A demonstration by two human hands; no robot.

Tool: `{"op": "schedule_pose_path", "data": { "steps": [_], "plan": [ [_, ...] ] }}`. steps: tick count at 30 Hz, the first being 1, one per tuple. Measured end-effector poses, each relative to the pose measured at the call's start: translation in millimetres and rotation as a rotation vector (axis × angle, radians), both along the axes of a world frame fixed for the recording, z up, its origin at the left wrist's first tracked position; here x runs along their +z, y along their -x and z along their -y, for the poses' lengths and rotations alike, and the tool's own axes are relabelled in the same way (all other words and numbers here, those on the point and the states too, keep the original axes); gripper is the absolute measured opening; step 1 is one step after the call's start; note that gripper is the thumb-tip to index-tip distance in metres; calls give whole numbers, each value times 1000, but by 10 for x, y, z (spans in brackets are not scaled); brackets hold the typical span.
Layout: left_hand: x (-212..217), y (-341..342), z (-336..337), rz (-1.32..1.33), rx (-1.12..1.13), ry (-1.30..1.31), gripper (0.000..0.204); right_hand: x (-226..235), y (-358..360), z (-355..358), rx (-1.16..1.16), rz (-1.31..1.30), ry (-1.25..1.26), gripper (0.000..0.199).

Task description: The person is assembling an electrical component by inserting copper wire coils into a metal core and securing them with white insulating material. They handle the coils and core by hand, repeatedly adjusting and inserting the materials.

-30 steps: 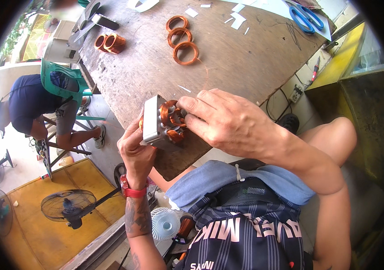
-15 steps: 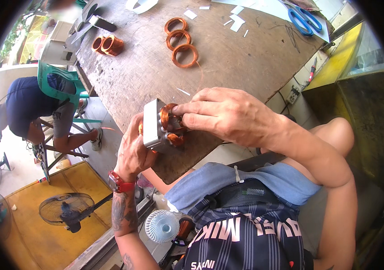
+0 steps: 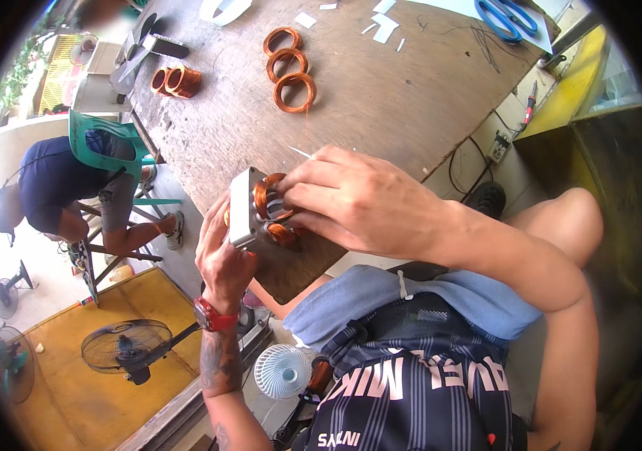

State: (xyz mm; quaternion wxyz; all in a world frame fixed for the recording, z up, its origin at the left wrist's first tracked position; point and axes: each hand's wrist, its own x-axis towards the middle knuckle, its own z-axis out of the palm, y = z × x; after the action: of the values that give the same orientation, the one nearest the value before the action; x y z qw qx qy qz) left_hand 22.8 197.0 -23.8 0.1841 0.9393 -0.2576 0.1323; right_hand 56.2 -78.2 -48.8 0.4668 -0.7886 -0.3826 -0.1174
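My left hand grips the pale metal body of a motor stator from its left side, with the thumb below. Orange-brown copper coils bulge from the stator's right face. There my right hand has its bent fingers closed at the coils; the fingertips are partly hidden among the windings. Beyond the hands, a row of three copper wire rings lies on the wooden table. From the nearest ring a thin wire runs toward my right hand.
Two thicker copper coils lie at the table's far left. White paper pieces and blue-handled scissors are at the far side. A co-worker sits bent over at left. A black fan and a small pale fan stand below.
The stator and both hands sit slightly farther left in the view, which has shifted. My right fingers have moved lower along the coils. The left hand keeps its hold.
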Motion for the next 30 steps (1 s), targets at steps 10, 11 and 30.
{"op": "schedule_pose_path", "data": {
  "steps": [10, 11, 30],
  "plan": [
    [164, 226, 288, -109, 229, 78, 45, 197, 81, -106, -80, 109, 175, 26],
    [142, 231, 278, -92, 234, 68, 46, 193, 90, -112, -83, 112, 201, 26],
    [46, 161, 184, -160, 172, 223, 42, 57, 44, -153, -110, 166, 75, 21]
  ]
}}
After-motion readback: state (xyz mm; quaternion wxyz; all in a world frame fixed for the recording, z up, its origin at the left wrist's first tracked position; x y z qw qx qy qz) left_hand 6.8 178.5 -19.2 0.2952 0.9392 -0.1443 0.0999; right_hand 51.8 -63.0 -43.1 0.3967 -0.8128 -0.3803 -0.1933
